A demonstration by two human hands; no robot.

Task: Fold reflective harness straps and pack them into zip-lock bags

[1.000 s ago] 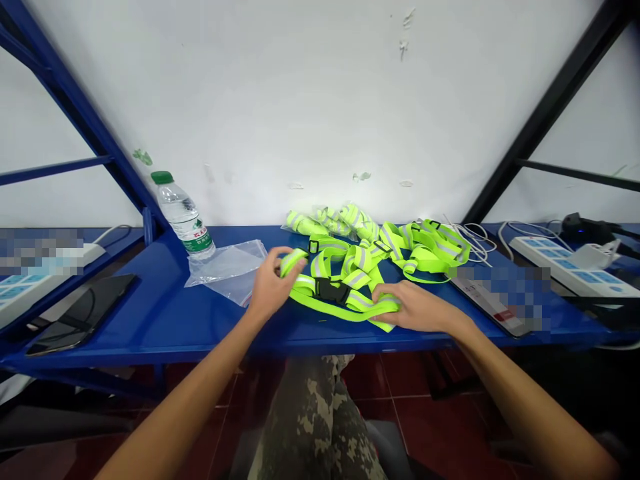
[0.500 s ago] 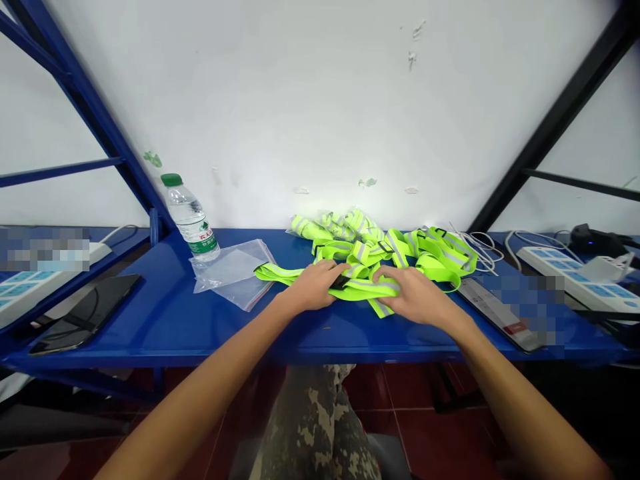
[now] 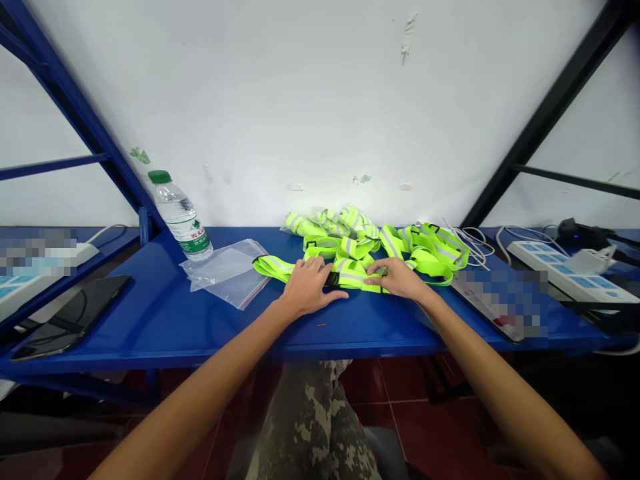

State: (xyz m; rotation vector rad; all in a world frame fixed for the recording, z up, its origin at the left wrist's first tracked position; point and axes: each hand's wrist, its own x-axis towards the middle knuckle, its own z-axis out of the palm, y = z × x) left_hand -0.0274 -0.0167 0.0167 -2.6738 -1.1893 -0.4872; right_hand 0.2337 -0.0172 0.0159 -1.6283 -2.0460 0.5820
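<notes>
A folded neon-yellow reflective strap (image 3: 273, 267) with a silver stripe and a black buckle lies along the blue table in front of me. My left hand (image 3: 309, 287) rests flat across its middle, thumb stretched out to the side. At the strap's right end, my right hand (image 3: 400, 278) has thumb and fingers closed on the band. Just behind both hands, more loose reflective straps (image 3: 440, 248) sprawl in loops. Several others (image 3: 355, 221) sit rolled up in clear plastic against the wall.
Clear zip bags (image 3: 235, 270) lie left of the strap, beside a green-capped water bottle (image 3: 183, 217). A dark phone (image 3: 75, 317) is at the far left. On the right are a flat device (image 3: 480, 303), white cables (image 3: 475, 243) and a power strip (image 3: 570, 270).
The strap between my hands has been lowered flat onto the table. My left hand has loosened, its thumb now spread. My right hand has shifted slightly back along the strap's end.
</notes>
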